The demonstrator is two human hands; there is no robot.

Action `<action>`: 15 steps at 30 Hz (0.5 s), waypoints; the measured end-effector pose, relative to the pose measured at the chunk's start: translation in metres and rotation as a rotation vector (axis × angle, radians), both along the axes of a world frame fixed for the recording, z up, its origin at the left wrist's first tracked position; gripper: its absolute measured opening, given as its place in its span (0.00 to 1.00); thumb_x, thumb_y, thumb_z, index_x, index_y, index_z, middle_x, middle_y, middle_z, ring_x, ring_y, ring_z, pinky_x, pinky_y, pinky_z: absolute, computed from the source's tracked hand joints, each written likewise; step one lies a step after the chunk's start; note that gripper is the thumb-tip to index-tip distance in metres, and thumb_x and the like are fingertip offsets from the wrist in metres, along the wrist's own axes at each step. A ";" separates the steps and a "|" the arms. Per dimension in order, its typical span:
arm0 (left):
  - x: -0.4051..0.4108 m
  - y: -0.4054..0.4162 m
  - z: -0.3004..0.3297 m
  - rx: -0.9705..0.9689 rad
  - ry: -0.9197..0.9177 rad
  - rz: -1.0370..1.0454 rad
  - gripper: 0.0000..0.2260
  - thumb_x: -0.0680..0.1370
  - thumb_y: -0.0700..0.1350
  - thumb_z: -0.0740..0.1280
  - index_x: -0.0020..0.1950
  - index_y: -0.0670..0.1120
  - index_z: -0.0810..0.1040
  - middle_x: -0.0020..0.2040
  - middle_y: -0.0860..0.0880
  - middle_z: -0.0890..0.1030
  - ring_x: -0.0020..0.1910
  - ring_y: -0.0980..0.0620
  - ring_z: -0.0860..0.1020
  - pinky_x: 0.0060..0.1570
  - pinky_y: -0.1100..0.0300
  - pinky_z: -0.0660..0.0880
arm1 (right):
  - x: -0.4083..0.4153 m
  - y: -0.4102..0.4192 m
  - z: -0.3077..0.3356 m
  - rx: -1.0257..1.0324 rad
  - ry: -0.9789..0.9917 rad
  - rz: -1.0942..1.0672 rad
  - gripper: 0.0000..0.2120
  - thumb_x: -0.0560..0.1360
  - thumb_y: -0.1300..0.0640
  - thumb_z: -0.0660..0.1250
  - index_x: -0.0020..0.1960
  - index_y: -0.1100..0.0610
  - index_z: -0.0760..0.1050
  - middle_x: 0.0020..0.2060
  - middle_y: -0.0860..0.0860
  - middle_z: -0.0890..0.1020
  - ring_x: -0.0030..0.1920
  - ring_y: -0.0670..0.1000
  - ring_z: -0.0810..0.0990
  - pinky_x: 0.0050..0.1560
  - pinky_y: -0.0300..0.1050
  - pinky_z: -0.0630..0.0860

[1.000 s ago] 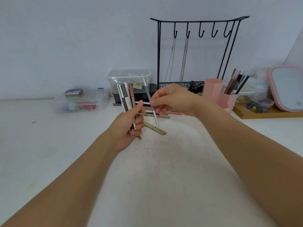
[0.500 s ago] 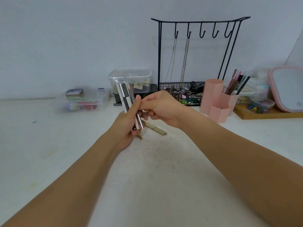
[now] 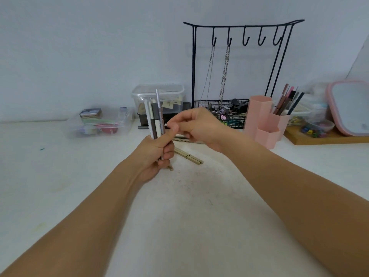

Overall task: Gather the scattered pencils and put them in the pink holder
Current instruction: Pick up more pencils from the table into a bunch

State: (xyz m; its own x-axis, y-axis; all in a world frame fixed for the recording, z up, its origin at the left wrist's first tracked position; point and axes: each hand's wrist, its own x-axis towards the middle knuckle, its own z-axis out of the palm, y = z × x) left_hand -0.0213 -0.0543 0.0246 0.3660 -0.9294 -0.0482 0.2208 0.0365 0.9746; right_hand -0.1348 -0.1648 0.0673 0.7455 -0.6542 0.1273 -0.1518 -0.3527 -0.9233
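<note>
My left hand [image 3: 157, 154] grips a bundle of several pencils [image 3: 155, 118] upright above the white table. A thin silver one sticks up highest. My right hand [image 3: 197, 126] hovers just right of the bundle with its fingers curled and thumb against the index finger; nothing shows in it. Two beige pencils [image 3: 188, 155] lie on the table under my hands, more lie partly hidden behind my right hand, and a dark one [image 3: 142, 127] lies further back. The pink holder [image 3: 265, 126] stands at the right with several pencils [image 3: 287, 102] in its rear compartment.
A black wire jewellery stand [image 3: 239, 29] with chains and a filled basket rises behind the holder. Clear plastic boxes [image 3: 99, 124] [image 3: 157, 96] sit at the back left. At the far right a pink-framed mirror [image 3: 349, 108] leans over a wooden tray [image 3: 327, 139].
My right hand brought the thin silver pencil over and set it into the bundle in my left hand, then drew back slightly to the right.
</note>
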 end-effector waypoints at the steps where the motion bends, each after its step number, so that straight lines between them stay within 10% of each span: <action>1: 0.001 -0.001 0.000 0.007 0.003 0.026 0.16 0.71 0.57 0.74 0.39 0.49 0.71 0.28 0.51 0.64 0.23 0.57 0.62 0.17 0.67 0.57 | -0.003 -0.007 0.002 -0.056 -0.002 -0.060 0.03 0.76 0.59 0.73 0.49 0.55 0.85 0.26 0.40 0.78 0.26 0.39 0.72 0.31 0.34 0.69; 6: 0.000 -0.004 -0.003 0.006 -0.084 0.117 0.15 0.77 0.54 0.73 0.40 0.46 0.73 0.27 0.50 0.69 0.23 0.55 0.64 0.18 0.66 0.58 | -0.020 -0.040 -0.001 -0.516 0.287 -0.154 0.02 0.73 0.59 0.76 0.45 0.56 0.86 0.32 0.40 0.80 0.31 0.37 0.77 0.35 0.30 0.70; 15: 0.006 -0.008 -0.004 0.062 -0.134 0.296 0.20 0.77 0.56 0.73 0.35 0.46 0.69 0.26 0.50 0.66 0.21 0.55 0.64 0.19 0.65 0.58 | -0.015 -0.053 -0.036 -0.589 0.472 -0.122 0.02 0.74 0.60 0.75 0.45 0.56 0.86 0.36 0.44 0.81 0.37 0.40 0.76 0.45 0.40 0.74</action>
